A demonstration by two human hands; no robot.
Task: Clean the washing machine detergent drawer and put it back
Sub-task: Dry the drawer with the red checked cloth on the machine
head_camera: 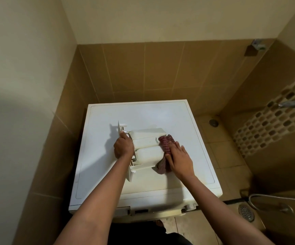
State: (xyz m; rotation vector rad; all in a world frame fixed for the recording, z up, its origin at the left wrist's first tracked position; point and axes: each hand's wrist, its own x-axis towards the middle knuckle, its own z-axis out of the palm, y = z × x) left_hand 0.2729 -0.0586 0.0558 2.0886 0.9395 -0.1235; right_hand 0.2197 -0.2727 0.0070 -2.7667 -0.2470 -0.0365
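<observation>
Wiping step in hand: detergent drawer [146,147] lies mid top of the washing machine [143,114]. Left hand [123,146] has fingers curled round its left, front-panel end to steady it, while right hand [179,160], fingers fairly straight, presses a reddish cloth [164,140] vs the drawer's right end. Next prob. needs cloth worked over remaining faces & compartments, then drawer squared up & slid back into the machine

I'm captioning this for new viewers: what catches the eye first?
A white detergent drawer lies on the washing machine top, centre frame. The left-hand grip holds its front panel while the right-hand grip presses a reddish striped cloth against its other end. A round floor drain sits lower right.
</observation>
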